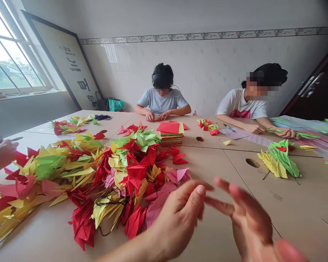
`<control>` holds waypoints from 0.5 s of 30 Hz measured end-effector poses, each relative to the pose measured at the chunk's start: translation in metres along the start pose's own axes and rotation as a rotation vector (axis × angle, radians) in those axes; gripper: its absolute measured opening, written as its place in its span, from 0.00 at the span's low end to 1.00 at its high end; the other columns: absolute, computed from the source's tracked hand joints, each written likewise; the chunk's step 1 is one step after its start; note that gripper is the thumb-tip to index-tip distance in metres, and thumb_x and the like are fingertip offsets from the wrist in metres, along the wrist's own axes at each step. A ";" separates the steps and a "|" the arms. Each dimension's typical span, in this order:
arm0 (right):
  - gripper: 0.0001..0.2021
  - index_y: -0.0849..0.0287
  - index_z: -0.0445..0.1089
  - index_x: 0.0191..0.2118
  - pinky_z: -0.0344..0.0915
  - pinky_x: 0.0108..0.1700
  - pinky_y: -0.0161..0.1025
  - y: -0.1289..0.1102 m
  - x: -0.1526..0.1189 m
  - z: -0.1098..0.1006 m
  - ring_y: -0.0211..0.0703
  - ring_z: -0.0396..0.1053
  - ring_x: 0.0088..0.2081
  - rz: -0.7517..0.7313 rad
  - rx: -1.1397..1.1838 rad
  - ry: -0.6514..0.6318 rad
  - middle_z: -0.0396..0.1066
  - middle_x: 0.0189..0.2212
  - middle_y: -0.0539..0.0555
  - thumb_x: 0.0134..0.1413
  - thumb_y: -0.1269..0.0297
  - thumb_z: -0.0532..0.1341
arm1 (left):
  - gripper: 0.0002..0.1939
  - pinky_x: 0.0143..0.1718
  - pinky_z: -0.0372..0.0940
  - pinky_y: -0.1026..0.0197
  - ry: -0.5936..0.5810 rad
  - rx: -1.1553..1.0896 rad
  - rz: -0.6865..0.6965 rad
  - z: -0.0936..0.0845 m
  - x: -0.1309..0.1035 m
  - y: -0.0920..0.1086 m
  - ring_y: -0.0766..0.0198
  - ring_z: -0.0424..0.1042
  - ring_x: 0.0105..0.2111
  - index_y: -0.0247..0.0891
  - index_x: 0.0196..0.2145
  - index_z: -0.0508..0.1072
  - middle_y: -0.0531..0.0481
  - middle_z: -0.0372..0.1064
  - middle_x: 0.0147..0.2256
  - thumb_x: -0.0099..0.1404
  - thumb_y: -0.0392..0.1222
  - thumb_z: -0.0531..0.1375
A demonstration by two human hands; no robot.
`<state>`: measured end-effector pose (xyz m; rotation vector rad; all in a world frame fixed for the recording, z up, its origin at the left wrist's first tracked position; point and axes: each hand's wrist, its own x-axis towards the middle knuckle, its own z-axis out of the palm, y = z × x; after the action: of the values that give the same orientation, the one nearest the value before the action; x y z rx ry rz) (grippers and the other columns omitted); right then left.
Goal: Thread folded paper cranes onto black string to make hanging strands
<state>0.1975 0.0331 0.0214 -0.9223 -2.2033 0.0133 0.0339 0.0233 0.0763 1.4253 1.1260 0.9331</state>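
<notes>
My left hand [184,214] is over the table's near side, its thumb pressed against the curled fingers. Whatever it pinches, if anything, is too hidden to make out. Close to its right, my right hand [253,222] has its fingers spread, somewhat blurred, with nothing visible in it. One of its fingers points toward my left fingertips. Just left of my hands lies a big heap of folded paper pieces: a red folded piece [136,222], a yellow one [106,211] and a pink one [160,203] are nearest. Black thread [109,198] tangles across the heap.
A stack of coloured paper squares [171,134] stands mid-table. Two people sit opposite, one folding red paper, one holding green pieces [306,134]. Green and yellow bundles [284,160] lie right, near a table hole [252,163]. Another person's hand [2,154] reaches in from the left.
</notes>
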 end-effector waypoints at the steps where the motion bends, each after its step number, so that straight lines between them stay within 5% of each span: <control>1: 0.48 0.36 0.20 0.64 0.55 0.58 0.61 0.005 0.009 -0.004 0.60 0.32 0.67 -0.007 0.015 0.017 0.27 0.68 0.47 0.52 0.47 0.59 | 0.24 0.30 0.62 0.63 0.090 0.250 0.109 -0.011 0.004 0.002 0.64 0.65 0.29 0.39 0.52 0.66 0.50 0.66 0.31 0.65 0.55 0.51; 3: 0.42 0.42 0.23 0.66 0.50 0.58 0.67 0.017 0.024 -0.002 0.64 0.26 0.66 -0.001 0.093 0.051 0.18 0.68 0.51 0.57 0.52 0.56 | 0.23 0.43 0.62 0.55 0.181 0.749 0.181 -0.030 0.010 0.002 0.55 0.66 0.45 0.44 0.54 0.64 0.46 0.66 0.45 0.61 0.48 0.57; 5: 0.37 0.43 0.31 0.67 0.44 0.58 0.71 0.032 0.032 0.010 0.65 0.21 0.66 0.044 -0.010 -0.019 0.17 0.68 0.52 0.59 0.53 0.55 | 0.23 0.44 0.64 0.51 0.093 1.038 0.109 -0.041 0.011 -0.003 0.51 0.65 0.49 0.45 0.54 0.64 0.45 0.65 0.50 0.60 0.44 0.59; 10: 0.33 0.45 0.45 0.65 0.39 0.58 0.73 0.061 0.033 0.047 0.65 0.27 0.66 0.043 -0.166 -0.226 0.28 0.68 0.59 0.57 0.47 0.55 | 0.31 0.48 0.64 0.45 -0.072 1.193 0.009 -0.036 -0.003 -0.029 0.46 0.64 0.52 0.46 0.58 0.60 0.42 0.62 0.55 0.57 0.45 0.62; 15: 0.26 0.48 0.58 0.61 0.43 0.58 0.71 0.063 0.049 0.057 0.63 0.40 0.66 -0.063 -0.098 -0.442 0.47 0.65 0.60 0.57 0.53 0.57 | 0.32 0.55 0.59 0.45 -0.127 1.162 -0.025 -0.033 -0.018 -0.048 0.47 0.60 0.56 0.43 0.59 0.60 0.41 0.58 0.59 0.57 0.37 0.60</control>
<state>0.1764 0.1249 -0.0063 -0.9746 -2.6603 0.0884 -0.0097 0.0154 0.0344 2.3107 1.6782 0.0724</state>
